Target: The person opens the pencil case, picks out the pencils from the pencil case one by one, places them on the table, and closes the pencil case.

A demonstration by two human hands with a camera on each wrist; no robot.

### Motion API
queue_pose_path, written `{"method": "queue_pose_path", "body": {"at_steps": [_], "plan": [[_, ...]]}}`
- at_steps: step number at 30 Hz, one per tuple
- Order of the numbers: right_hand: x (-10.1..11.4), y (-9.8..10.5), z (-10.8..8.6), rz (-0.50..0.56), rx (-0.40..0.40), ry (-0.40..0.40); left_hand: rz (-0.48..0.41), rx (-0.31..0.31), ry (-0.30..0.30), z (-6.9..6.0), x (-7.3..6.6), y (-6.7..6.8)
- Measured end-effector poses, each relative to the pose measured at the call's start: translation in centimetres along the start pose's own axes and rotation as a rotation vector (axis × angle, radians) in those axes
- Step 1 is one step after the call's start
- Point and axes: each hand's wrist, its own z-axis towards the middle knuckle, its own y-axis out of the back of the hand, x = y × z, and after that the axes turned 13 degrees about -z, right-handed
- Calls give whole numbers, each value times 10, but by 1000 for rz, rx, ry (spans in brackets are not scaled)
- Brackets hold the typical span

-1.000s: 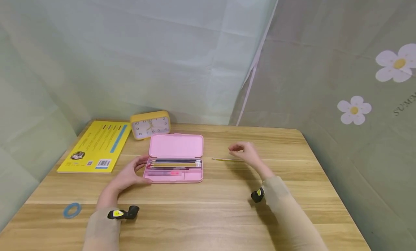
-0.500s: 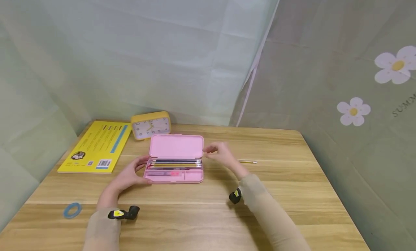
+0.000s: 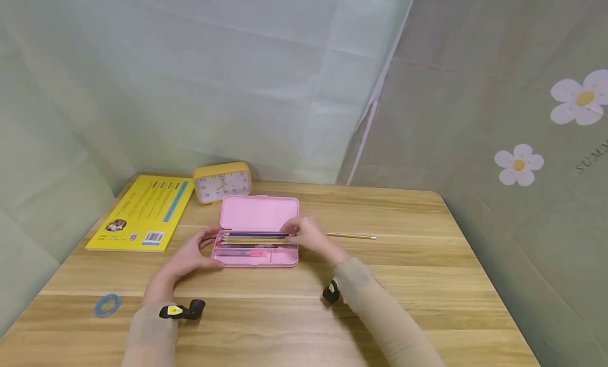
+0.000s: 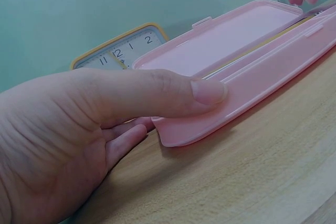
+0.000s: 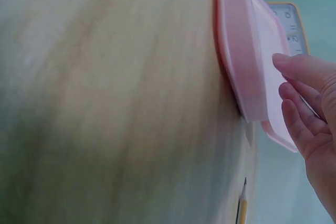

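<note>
A pink pencil case [image 3: 285,258] lies with its lid up. Several pencils [image 3: 254,241] fill its back compartment, and a clear pen with a pink part [image 3: 242,253] lies in the front one. My left hand [image 3: 190,253] grips the case's left end; in the left wrist view the thumb presses on the front wall. My right hand [image 3: 311,235] is over the right end, at the pencils' ends. In the right wrist view its thumb and fingers are apart, with no pencil plainly held. Right of the case, a single pencil [image 3: 351,236] lies on the table, partly hidden by that hand.
A yellow alarm clock [image 3: 222,183] stands behind the case's left side. The yellow book [image 3: 142,214] lies flat at the left. Nearer the front left is a blue ring [image 3: 107,305]. Cloth curtains [image 3: 266,92] rise behind the wooden table [image 3: 266,314].
My right hand has moved left, from beside the loose pencil to over the case's right end. The loose pencil stays on the table. My left hand keeps its grip.
</note>
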Motion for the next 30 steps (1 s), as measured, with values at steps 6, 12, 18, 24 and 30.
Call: {"method": "queue_pose_path", "body": {"at_steps": [6, 12, 18, 24, 30], "plan": [[1, -6, 1, -34, 51, -10, 2, 0, 8, 0, -1, -1], [1, -9, 2, -44, 81, -7, 5, -2, 15, 0, -2, -1], [2, -8, 5, -81, 99, -9, 18, -9, 16, -1, -2, -1], [6, -5, 7, -125, 127, -2, 19, -8, 15, 0, -2, -1], [10, -3, 10, -190, 138, 44, 11, -9, 18, 0, -1, -1]]}}
